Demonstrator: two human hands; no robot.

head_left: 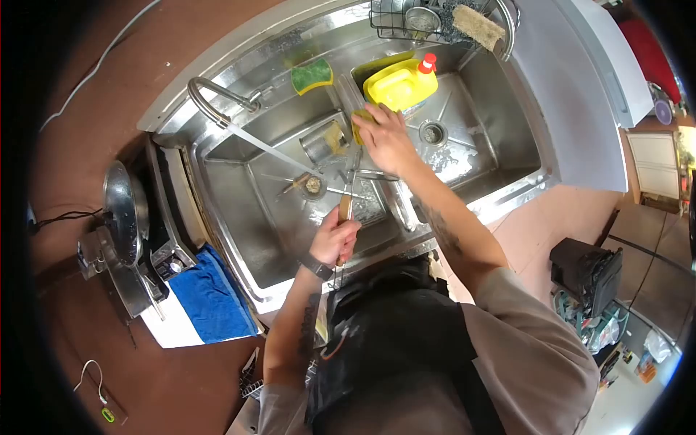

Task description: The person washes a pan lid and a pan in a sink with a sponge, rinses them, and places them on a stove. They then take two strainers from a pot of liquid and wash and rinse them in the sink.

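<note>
My left hand [335,238] is closed around the wooden handle of a metal utensil [345,209], held over the left basin. Thin metal also shows below this fist; the utensil's exact kind is unclear. Near its upper end, my right hand [386,139] grips a yellow sponge [357,127] by the divider between the basins. A metal container [316,150] lies tipped in the left basin, with a tan, fibrous scrap at its mouth. Water runs from the curved faucet [210,109] into this basin. Beyond my right hand, a yellow bottle [395,87] with a red cap lies in the right basin.
A green and yellow sponge [313,77] sits on the back ledge. Behind the right basin stands a wire rack [388,30] with a scrubber [478,27]. Left of the sink are a blue towel [210,297] and a metal pan [123,210]. A black bin [583,268] stands right.
</note>
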